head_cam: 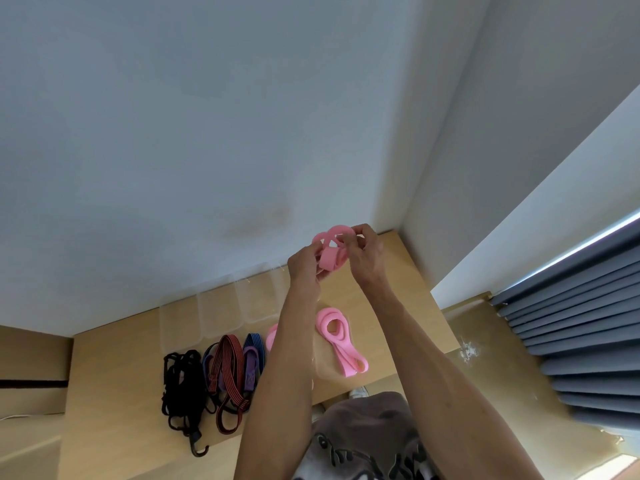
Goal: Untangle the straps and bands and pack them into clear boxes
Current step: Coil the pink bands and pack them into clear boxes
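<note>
The white wall (173,133) fills most of the view, meeting a second wall at a corner just right of the raised hands, and the wooden counter (114,393) runs along its foot, its near edge cutting across low in the frame and its right end stopping short of the grey curtain (581,334). There's bare wood on the left part of the counter, between the black cords and the left edge. Both forearms reach up from the bottom, well above the counter. Against the wall sits a row of clear boxes (221,306), open-topped; nothing shows inside the ones in plain view. In front of them lies the black bungee tangle (181,386), hook toward the near edge, with the red cord (228,372) and purple strap (251,362) just beside it, overlapping. To the right, a pink band (337,337) lies coiled in what looks like another clear box, though its walls are hard to make out. Up in the air, the twisted pink loop (332,251) is held between both hands: left hand (304,265) fingers curled round its lower part, right hand (367,258) pinching the top.
</note>
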`<state>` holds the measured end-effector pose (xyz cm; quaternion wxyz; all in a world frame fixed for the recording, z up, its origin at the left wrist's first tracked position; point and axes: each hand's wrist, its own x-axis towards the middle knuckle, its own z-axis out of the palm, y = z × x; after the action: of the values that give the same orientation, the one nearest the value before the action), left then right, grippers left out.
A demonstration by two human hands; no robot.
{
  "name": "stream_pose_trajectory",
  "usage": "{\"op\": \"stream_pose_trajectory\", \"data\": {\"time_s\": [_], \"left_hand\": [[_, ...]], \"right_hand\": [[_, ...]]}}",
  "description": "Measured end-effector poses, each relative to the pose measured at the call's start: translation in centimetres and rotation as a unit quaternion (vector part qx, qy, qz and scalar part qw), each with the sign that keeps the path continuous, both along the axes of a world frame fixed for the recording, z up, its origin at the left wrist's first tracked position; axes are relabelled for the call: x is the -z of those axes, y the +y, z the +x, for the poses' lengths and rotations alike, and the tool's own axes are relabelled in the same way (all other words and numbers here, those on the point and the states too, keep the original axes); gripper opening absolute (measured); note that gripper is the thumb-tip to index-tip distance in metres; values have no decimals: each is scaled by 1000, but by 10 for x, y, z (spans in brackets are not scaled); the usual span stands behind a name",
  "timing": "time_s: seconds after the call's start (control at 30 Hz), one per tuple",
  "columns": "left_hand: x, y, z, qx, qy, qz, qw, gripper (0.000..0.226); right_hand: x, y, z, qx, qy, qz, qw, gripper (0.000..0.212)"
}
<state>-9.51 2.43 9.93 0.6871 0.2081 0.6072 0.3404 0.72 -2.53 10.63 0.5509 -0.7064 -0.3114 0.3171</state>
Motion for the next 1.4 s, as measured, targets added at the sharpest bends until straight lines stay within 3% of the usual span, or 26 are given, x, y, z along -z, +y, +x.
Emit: {"op": "stream_pose_trajectory", "data": {"time_s": [0.1, 0.23, 0.3, 0.4, 0.57, 0.7, 0.87, 0.93, 1.0, 1.13, 1.23, 1.33, 1.4], "left_hand": [[-3, -4, 6, 12, -54, 46, 997, 31], [-7, -6, 8, 61, -208, 118, 969, 24], [-2, -8, 8, 72, -217, 101, 968, 30], [3, -9, 11, 86, -146, 95, 981, 29], [14, -8, 12, 20, -25, 88, 996, 12], [14, -4, 3, -17, 25, 98, 995, 20], [12, 1, -9, -38, 73, 102, 991, 22], [10, -2, -8, -16, 71, 91, 993, 12], [7, -8, -6, -4, 54, 84, 995, 23], [7, -21, -9, 57, 50, 143, 987, 30], [13, -28, -14, 111, 88, 199, 970, 17], [22, -32, -20, 68, 131, 189, 971, 14], [32, -31, -25, 16, 177, 150, 973, 17]], "right_hand": [[5, 2, -2, 45, 38, -2, 998, 17], [15, 6, -5, 106, 193, -34, 975, 22], [17, 10, -1, 102, 251, -54, 961, 25], [22, 15, 5, 82, 225, -82, 967, 26], [26, 19, 3, 141, 181, -82, 970, 26], [25, 20, 6, 154, 292, -49, 943, 19], [31, 15, 9, 82, 320, -62, 942, 10], [34, 15, 7, 55, 312, -81, 945, 11], [35, 16, 4, 54, 304, -92, 947, 10], [37, 15, 2, 51, 283, -100, 953, 14], [41, 12, 0, 62, 272, -101, 955, 8], [45, 6, -9, 56, 296, -115, 946, 6], [46, 0, -16, 20, 328, -106, 939, 22]]}}
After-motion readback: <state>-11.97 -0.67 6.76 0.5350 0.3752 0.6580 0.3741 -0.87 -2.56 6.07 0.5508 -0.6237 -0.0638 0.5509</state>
